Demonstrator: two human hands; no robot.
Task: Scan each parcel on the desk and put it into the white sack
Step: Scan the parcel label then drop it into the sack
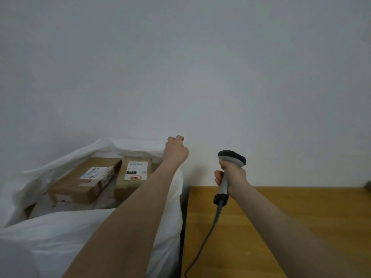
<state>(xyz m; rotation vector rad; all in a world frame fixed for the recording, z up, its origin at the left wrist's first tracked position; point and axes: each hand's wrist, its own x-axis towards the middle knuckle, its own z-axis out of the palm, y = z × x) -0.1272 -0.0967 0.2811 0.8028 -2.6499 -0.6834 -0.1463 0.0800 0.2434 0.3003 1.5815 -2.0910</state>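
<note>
Inside the limp white sack (60, 237), stiff, likely light brown cardboard parcels (80, 183) suit an edge grip; left hand (176, 151) fingers clutch the sack's far rim, right hand (234, 177) fingers clamp a grey handheld scanner (231, 157) over the wooden table (281, 207).

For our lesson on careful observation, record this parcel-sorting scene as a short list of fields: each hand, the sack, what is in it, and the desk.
left hand: fingers curled at the far rim of the white sack, apparently gripping it
right hand: grips the barcode scanner, head upward
white sack: open, left of the desk
in sack: left parcel and right parcel, labelled cardboard boxes, side by side
wooden desk: scanner cable trails over its near left edge
</note>
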